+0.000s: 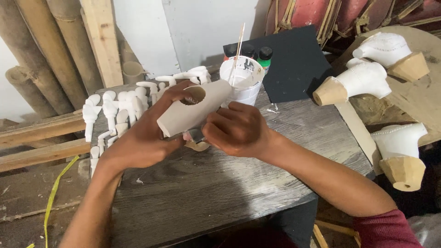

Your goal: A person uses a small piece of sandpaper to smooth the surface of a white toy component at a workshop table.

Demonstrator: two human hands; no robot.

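Note:
My left hand (140,138) grips a pale, rounded carved wooden piece (193,110) with a round hole near its upper end, held tilted over the grey wooden table (197,183). My right hand (236,129) is closed against the lower side of the same piece, its fingers curled over a small object I cannot make out. A small tan wooden bit (198,146) shows just beneath the two hands.
Many small white-painted carved pieces (117,110) lie in rows at the table's back left. A white cup (242,80) with a thin stick stands behind the hands, paint bottles (264,56) and a black sheet (294,64) beyond. White carved shapes with wooden bases (363,80) rest at right. Bamboo poles (41,50) lean at left.

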